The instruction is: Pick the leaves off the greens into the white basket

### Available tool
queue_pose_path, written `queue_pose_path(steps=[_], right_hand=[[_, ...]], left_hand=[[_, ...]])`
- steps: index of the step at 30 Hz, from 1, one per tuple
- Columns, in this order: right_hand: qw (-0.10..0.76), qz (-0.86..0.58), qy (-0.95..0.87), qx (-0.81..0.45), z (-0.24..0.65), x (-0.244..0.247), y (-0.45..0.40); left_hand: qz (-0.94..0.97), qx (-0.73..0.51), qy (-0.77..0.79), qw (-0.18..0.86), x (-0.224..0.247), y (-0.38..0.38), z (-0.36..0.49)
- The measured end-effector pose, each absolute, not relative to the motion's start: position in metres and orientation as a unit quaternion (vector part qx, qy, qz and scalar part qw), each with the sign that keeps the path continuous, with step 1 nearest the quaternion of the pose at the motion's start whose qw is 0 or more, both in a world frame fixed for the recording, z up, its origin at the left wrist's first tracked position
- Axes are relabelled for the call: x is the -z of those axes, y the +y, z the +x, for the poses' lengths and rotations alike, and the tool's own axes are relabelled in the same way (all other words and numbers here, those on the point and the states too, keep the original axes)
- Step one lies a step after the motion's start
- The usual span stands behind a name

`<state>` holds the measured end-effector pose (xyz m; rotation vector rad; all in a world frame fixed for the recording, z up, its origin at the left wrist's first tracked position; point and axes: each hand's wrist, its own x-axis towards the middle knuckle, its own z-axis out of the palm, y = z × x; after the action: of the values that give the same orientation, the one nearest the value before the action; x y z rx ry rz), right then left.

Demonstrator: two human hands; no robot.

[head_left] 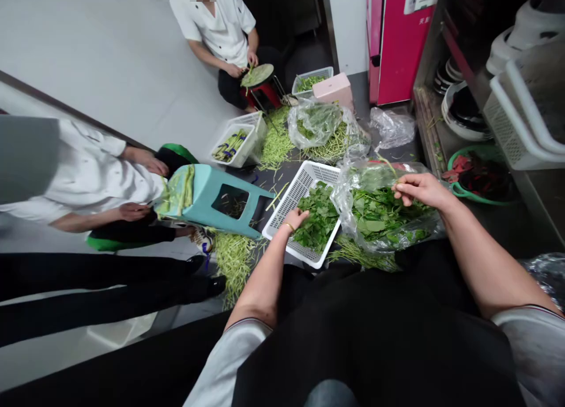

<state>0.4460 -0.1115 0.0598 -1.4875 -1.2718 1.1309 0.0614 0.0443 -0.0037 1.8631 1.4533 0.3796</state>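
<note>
My left hand (pixel 295 219), with a yellow band at the wrist, reaches over the white plastic basket (pixel 282 202). Its fingers look stretched out at the edge of the leafy greens (pixel 318 212) lying in the basket. On the other side, my right hand (pixel 417 190) pinches a thin green stem (pixel 386 162) between thumb and fingers. The stem points up and left, above a clear plastic bag (pixel 346 186). More leafy greens (pixel 375 209) fill this bag, which lies open beside the basket.
Stem piles (pixel 233 260) cover parts of the floor. A teal stool (pixel 203 189) lies between me and a seated person (pixel 97 171); another person (pixel 220 30) sits farther back. Also around are a pink stool (pixel 333 89), a green basin (pixel 461 186) and a shelf (pixel 428 121).
</note>
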Motion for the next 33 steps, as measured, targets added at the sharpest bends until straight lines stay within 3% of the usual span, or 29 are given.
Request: queue_pose_path(steps=[5,8,11,18,25,28,33], right_hand=[[0.570,-0.602,-0.384,-0.407,0.438,-0.069,-0.102],[0.581,-0.593,-0.354,-0.430,0.428,-0.076,-0.098],[0.567,-0.586,-0.358,-0.455,0.417,-0.083,-0.096],[0.603,-0.596,-0.341,-0.406,0.437,-0.085,-0.093],[0.722,-0.548,-0.297,-0.300,0.452,-0.092,-0.098],[0.656,-0.557,-0.390,-0.326,0.414,-0.097,-0.104],[0.348,-0.565,-0.631,-0.401,0.305,-0.062,-0.131]], left_hand=[[0.778,-0.246,0.471,0.334,-0.020,0.012,0.123],[0.791,-0.291,0.346,0.412,-0.040,-0.017,0.185],[0.782,-0.261,0.265,0.501,-0.044,-0.032,0.242],[0.683,-0.128,0.278,0.664,-0.008,-0.033,0.278],[0.686,-0.121,0.353,0.624,-0.001,-0.024,0.256],[0.700,-0.232,0.367,0.567,-0.023,-0.025,0.228],[0.685,-0.269,0.356,0.576,-0.035,-0.053,0.145]])
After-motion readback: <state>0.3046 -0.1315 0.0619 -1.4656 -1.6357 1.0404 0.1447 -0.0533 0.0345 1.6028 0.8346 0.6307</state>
